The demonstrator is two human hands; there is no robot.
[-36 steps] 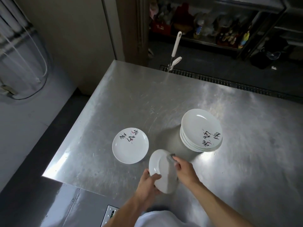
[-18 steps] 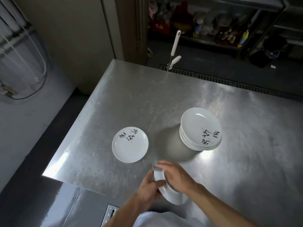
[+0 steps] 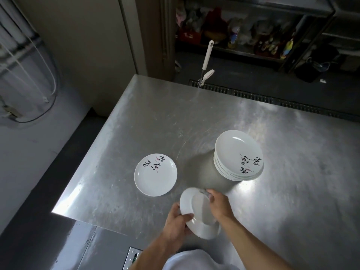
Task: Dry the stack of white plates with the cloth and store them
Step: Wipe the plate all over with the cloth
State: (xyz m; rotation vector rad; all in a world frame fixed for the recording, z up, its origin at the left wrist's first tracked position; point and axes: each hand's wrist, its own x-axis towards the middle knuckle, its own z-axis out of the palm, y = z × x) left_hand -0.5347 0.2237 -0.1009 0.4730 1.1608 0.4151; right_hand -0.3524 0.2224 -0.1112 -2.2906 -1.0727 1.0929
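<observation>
I hold one white plate (image 3: 198, 213) tilted above the near part of the steel table (image 3: 155, 117). My left hand (image 3: 175, 225) grips its left rim, thumb on the plate's face. My right hand (image 3: 219, 204) holds a small grey cloth (image 3: 204, 191) against the plate's upper right edge; most of the cloth is hidden under the fingers. A stack of several white plates (image 3: 238, 156) with black brush lettering stands to the right. A single lettered plate (image 3: 155, 174) lies flat to the left.
The table's left edge (image 3: 87, 162) drops to a dark floor strip. A white-handled tool (image 3: 206, 59) stands behind the far edge, by a floor drain grate (image 3: 272, 98). Dark shelves with bottles (image 3: 243, 34) fill the back.
The held plate swung from down and covered by my right hand back to a raised, tilted position; my right hand moved with the cloth to the plate's upper edge.
</observation>
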